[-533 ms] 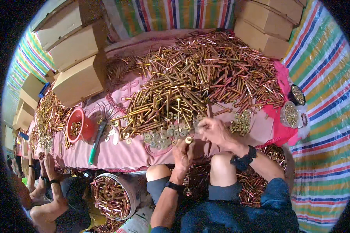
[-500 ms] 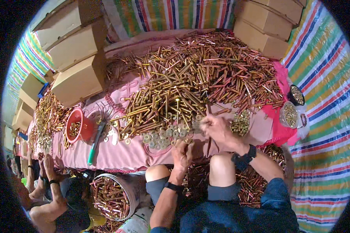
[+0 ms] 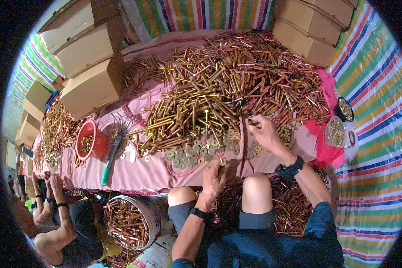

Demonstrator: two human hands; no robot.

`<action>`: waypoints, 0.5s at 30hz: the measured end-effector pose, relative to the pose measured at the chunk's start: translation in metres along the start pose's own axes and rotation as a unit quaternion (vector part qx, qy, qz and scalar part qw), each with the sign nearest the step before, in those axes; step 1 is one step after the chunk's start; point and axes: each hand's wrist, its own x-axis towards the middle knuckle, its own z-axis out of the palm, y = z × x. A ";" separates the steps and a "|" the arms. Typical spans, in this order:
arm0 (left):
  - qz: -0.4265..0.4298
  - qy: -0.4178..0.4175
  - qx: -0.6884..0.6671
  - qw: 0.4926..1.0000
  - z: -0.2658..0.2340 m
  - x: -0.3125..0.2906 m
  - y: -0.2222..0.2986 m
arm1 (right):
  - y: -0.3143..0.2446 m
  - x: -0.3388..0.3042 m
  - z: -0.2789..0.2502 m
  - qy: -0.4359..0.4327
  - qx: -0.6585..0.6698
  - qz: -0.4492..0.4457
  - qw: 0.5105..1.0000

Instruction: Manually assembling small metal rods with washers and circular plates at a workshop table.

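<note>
Near the front edge of the pink-covered table, my left hand (image 3: pixel 214 179) is closed, with a round washer (image 3: pixel 222 162) at its fingertips. Loose washers (image 3: pixel 187 154) lie spread just beyond it. My right hand (image 3: pixel 266 134) is at the near edge of the bolt heap, fingers pinched together; what they hold, if anything, is too small to make out. Long brass-coloured bolts (image 3: pixel 196 114) are heaped across the table ahead of both hands. A pile of small nuts (image 3: pixel 284 134) shows partly behind my right hand, and a few more washers (image 3: pixel 256 149) lie below it.
A red basket (image 3: pixel 94 142) and a green-handled wire rake (image 3: pixel 108 165) are on the left. Tubs of small parts (image 3: pixel 336 131) stand at right. Cardboard boxes (image 3: pixel 91 89) are stacked behind. Below the table stands a bucket of bolts (image 3: pixel 151 219). Another person's arm (image 3: pixel 64 223) is at far left.
My right hand has moved up and to the right, away from my left hand, to the bolt heap. My left hand has shifted slightly, and the washer at its fingertips now shows.
</note>
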 end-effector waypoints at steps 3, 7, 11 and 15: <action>-0.017 -0.017 0.020 1.000 -0.004 -0.002 0.000 | -0.048 -0.010 -0.004 -0.049 0.140 0.090 0.985; -0.066 -0.012 0.038 0.997 0.004 -0.008 -0.017 | -0.089 -0.028 0.008 -0.059 0.262 0.091 0.959; -0.063 -0.039 0.047 0.996 0.002 -0.002 -0.010 | -0.090 -0.038 0.024 -0.052 0.187 0.007 0.981; -0.018 -0.009 0.066 0.998 -0.001 -0.002 -0.009 | -0.100 -0.046 0.029 -0.091 0.046 -0.108 0.989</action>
